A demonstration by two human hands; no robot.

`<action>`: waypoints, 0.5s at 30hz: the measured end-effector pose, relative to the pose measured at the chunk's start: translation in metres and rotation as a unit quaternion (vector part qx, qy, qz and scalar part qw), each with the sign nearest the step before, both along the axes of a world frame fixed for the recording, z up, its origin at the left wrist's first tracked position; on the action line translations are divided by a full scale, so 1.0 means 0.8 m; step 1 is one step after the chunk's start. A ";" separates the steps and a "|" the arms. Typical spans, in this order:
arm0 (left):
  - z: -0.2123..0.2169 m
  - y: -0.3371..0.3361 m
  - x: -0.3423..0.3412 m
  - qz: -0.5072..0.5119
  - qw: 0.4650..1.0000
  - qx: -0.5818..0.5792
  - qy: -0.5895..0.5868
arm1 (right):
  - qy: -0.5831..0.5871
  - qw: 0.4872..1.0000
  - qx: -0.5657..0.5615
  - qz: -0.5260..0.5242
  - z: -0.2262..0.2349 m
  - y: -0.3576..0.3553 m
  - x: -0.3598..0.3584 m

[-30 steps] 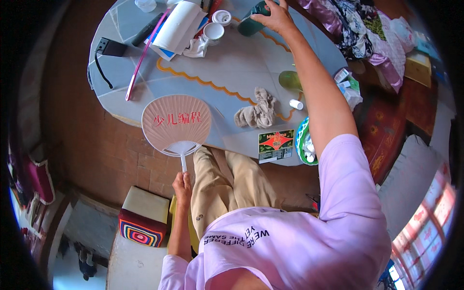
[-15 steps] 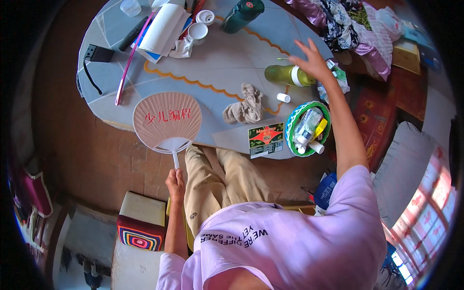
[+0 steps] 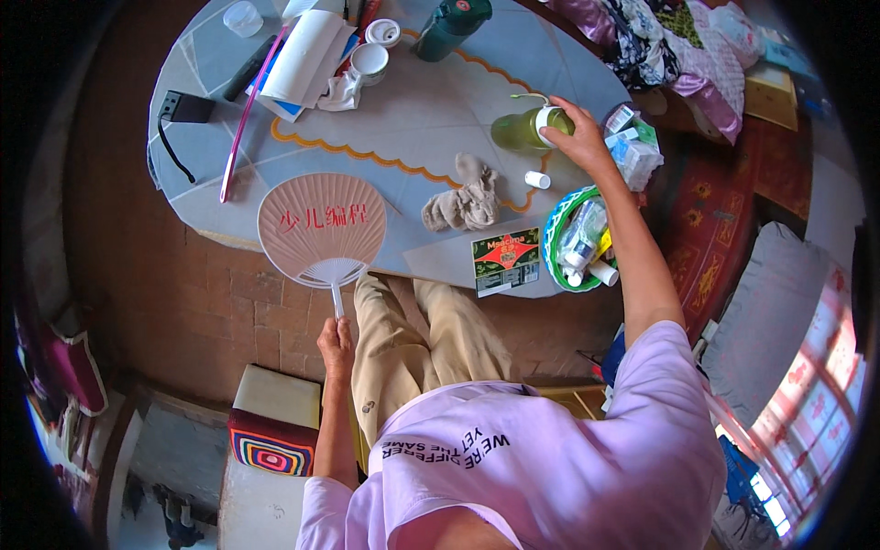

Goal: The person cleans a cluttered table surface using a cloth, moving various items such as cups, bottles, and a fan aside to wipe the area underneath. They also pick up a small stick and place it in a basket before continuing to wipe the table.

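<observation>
My left hand is closed round the thin handle of a pale round hand fan with red lettering, held up near the table's front edge. On the right side of the table, my right hand has its thumb and fingers round a translucent green bottle with a white band and a thin cord loop. The palm side is partly hidden. Close by are a small white cap and a crumpled beige cloth. Below my right forearm sits a green and white woven basket filled with tubes and small packages.
A dark green flask, white cups, a paper roll, a pink stick and a black box with a cable stand toward the back and left. A printed card lies at the front edge. Plastic-wrapped packs lie at right.
My right hand has come down from open, spread fingers and closed on the green bottle, which has shifted slightly left. The fan has moved a little to the right.
</observation>
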State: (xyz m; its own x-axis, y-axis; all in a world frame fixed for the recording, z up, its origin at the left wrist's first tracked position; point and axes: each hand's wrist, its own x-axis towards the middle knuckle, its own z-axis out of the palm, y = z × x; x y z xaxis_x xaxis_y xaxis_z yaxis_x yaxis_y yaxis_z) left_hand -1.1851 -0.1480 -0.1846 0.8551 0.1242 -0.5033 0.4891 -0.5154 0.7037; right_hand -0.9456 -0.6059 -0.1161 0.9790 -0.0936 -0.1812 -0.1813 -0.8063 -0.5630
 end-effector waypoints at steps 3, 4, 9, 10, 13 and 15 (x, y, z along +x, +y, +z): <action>0.000 0.000 -0.003 0.007 1.000 -0.002 0.007 | -0.011 1.000 0.024 0.005 -0.008 0.015 0.011; 0.002 0.000 -0.004 0.009 1.000 -0.002 0.011 | -0.014 1.000 0.022 0.008 -0.008 0.022 0.017; 0.004 -0.002 -0.005 0.005 1.000 0.011 -0.015 | -0.027 0.996 0.082 0.009 -0.015 0.062 0.049; 0.004 -0.002 -0.005 0.005 1.000 0.010 -0.020 | -0.041 0.996 0.072 0.026 -0.016 0.071 0.061; 0.005 -0.003 -0.003 0.009 1.000 0.007 -0.012 | -0.049 0.996 0.045 0.051 -0.012 0.102 0.089; 0.013 -0.007 0.001 0.014 1.000 0.001 -0.006 | -0.012 0.999 0.035 0.035 -0.005 0.122 0.095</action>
